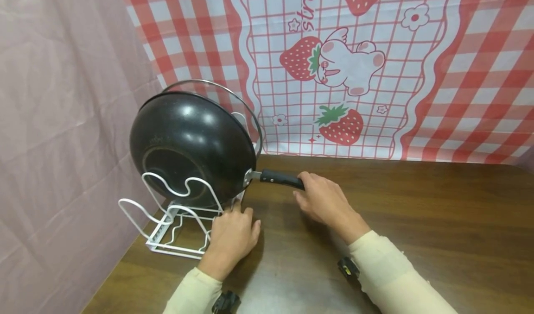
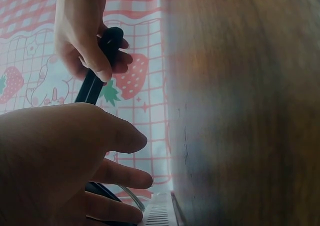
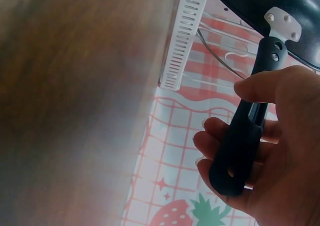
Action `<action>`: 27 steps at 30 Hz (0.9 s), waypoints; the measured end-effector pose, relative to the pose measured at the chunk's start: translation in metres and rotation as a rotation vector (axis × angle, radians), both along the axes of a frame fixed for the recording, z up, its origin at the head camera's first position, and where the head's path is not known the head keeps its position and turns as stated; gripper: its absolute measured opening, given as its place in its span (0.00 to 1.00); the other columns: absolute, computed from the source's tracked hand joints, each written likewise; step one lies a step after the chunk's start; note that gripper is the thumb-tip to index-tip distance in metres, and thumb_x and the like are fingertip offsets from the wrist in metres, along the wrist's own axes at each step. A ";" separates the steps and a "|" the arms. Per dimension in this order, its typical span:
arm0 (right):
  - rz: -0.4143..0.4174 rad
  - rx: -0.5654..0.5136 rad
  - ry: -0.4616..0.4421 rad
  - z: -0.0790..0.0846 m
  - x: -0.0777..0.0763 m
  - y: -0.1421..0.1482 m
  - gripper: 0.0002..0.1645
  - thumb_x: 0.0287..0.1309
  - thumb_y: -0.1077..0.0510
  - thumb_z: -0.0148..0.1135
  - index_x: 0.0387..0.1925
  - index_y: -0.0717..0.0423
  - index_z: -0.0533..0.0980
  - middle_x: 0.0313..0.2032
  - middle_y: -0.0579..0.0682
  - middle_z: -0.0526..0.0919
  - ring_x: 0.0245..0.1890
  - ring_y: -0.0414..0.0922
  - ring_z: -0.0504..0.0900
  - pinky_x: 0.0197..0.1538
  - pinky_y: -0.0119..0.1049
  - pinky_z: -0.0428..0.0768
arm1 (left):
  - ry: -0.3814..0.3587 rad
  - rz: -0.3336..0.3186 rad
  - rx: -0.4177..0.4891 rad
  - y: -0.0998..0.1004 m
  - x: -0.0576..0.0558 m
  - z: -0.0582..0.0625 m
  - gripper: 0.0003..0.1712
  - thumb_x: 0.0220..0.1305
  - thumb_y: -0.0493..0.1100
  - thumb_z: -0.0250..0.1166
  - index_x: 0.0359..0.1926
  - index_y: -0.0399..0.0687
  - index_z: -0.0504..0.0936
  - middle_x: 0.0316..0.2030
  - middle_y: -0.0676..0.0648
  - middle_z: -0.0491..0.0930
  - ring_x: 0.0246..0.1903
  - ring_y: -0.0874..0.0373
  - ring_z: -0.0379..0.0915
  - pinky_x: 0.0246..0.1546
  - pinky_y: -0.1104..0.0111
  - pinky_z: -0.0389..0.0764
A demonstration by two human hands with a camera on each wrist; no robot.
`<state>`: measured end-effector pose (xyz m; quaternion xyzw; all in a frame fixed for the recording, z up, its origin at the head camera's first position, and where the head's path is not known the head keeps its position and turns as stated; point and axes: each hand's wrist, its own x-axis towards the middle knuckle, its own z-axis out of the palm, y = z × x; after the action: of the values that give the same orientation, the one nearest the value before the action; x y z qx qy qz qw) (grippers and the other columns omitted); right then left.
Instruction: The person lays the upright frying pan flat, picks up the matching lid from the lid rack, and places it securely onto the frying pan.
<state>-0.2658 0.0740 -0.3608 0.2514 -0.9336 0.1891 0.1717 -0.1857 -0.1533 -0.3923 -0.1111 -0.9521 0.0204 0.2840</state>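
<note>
A black wok stands tilted on its edge in a white wire rack, its dark underside facing me. My right hand grips the black handle, with thumb on one side and fingers curled round the other. At the rack's right side rests my left hand; its fingertips touch the slotted white rail, and the thumb stands apart, holding nothing. Behind the wok shows the metal rim of a clear lid, mostly hidden.
Wire dividers rise at the front of the rack. The rack sits on a brown wooden table. A pinkish cloth hangs at the left, and a strawberry-print checked cloth hangs at the back.
</note>
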 end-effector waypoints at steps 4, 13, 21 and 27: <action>0.002 0.020 0.002 -0.003 0.001 -0.001 0.17 0.61 0.51 0.65 0.48 0.55 0.76 0.33 0.48 0.82 0.31 0.47 0.82 0.34 0.48 0.81 | -0.005 -0.003 0.004 0.000 0.000 -0.001 0.18 0.56 0.53 0.71 0.29 0.42 0.82 0.35 0.36 0.81 0.26 0.42 0.78 0.18 0.52 0.76; 0.021 0.010 0.023 -0.007 0.002 0.001 0.23 0.62 0.52 0.65 0.58 0.49 0.76 0.34 0.49 0.81 0.32 0.50 0.82 0.33 0.50 0.81 | -0.009 0.000 0.000 0.001 0.000 -0.003 0.18 0.56 0.53 0.70 0.29 0.42 0.82 0.35 0.37 0.82 0.25 0.42 0.78 0.17 0.52 0.75; 0.025 0.018 0.022 -0.008 0.003 0.000 0.21 0.62 0.52 0.65 0.55 0.51 0.75 0.31 0.48 0.78 0.30 0.48 0.80 0.32 0.49 0.80 | -0.012 0.005 -0.002 0.000 -0.001 -0.003 0.18 0.56 0.53 0.70 0.29 0.42 0.82 0.36 0.36 0.81 0.25 0.42 0.78 0.17 0.52 0.76; 0.025 0.022 0.050 -0.007 0.002 -0.003 0.17 0.61 0.53 0.64 0.50 0.52 0.75 0.28 0.47 0.77 0.27 0.47 0.79 0.28 0.48 0.78 | -0.004 0.000 0.000 -0.001 -0.001 -0.002 0.18 0.57 0.53 0.70 0.28 0.42 0.82 0.35 0.36 0.81 0.25 0.42 0.78 0.17 0.52 0.76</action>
<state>-0.2638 0.0715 -0.3681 0.2698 -0.9278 0.1745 0.1896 -0.1869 -0.1546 -0.3944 -0.1111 -0.9528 0.0201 0.2820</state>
